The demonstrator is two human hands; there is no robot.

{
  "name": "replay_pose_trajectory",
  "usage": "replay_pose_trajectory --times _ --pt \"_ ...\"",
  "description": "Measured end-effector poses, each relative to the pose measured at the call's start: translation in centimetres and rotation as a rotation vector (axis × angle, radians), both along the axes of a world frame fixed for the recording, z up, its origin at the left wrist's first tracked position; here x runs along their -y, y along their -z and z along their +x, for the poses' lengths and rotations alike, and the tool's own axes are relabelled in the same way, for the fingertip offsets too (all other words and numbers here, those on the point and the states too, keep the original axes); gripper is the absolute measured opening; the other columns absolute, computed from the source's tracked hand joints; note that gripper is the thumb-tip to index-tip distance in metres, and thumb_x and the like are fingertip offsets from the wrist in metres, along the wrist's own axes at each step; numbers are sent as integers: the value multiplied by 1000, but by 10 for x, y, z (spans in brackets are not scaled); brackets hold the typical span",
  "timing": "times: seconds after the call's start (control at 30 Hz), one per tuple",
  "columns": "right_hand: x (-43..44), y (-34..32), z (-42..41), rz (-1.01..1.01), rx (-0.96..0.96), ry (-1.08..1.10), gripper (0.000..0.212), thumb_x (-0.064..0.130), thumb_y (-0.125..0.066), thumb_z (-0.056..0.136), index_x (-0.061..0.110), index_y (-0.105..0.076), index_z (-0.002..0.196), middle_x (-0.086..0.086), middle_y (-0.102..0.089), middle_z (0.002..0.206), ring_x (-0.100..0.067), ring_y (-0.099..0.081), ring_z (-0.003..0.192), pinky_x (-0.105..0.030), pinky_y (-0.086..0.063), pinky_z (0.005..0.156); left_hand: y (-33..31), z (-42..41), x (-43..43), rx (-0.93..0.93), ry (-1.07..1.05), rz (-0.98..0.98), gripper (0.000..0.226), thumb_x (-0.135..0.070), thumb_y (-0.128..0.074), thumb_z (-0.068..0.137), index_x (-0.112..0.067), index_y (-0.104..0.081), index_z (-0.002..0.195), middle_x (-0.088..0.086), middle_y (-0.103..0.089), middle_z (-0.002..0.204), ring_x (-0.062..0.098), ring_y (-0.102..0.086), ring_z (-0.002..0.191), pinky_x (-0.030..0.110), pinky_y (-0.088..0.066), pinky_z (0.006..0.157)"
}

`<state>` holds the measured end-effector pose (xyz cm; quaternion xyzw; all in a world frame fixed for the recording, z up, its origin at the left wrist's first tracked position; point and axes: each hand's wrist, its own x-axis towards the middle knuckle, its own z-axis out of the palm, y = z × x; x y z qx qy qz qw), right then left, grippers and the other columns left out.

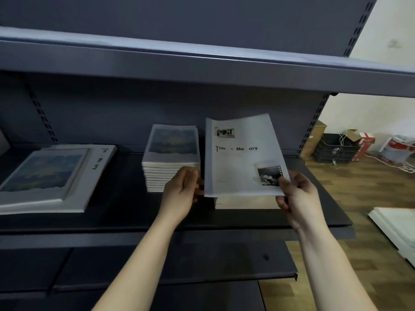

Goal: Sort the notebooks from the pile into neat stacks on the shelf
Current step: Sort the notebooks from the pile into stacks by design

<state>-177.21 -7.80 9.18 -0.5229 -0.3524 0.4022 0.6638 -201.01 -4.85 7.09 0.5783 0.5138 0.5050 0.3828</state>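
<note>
On the middle shelf of a dark metal rack, toward its right end, a person holds a white notebook titled "Time & Memory" just above a low stack of matching notebooks.

Head view: the right hand pinches the notebook's near right corner, thumb on the cover beside a small black-and-white photo, the other fingers underneath. The left hand sits at the near left edge with fingers curled toward the spine; whether it grips the notebook or only steadies it cannot be told.

The notebook's long axis runs from the shelf's front edge toward the back panel, and the far end looks slightly raised. The stack lies directly beneath it, so the move ahead appears to be a short drop with the edges squared, led by the right hand, which carries the weight.

Just left stands a taller stack of blue-cover notebooks. Well apart, toward the shelf's left end, lies the unsorted pile, a blue cover on top of a white one turned sideways.

Sorting looks well under way, with the pile not yet cleared.
</note>
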Motion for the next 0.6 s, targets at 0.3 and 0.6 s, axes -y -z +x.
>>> replay_pose_trajectory --times 0.3,0.6 --pt "-2 23 39 -164 211 48 7 10 -59 91 4 -62 92 -10 -61 80 -17 -41 46 -27 -38 45 50 10 -10 -746 -19 146 23 -32 -45 96 -22 -56 114 -2 -61 111 16 -55 100 37 -46 87" --pt "5 28 42 -162 837 57 36 31 -81 70 24 -66 102 2 -51 114 -11 -49 97 -25 -37 81 70 14 -7 -876 -84 165 29 -32 -43 97 -23 -53 122 -3 -53 127 18 -46 117 32 -32 97"
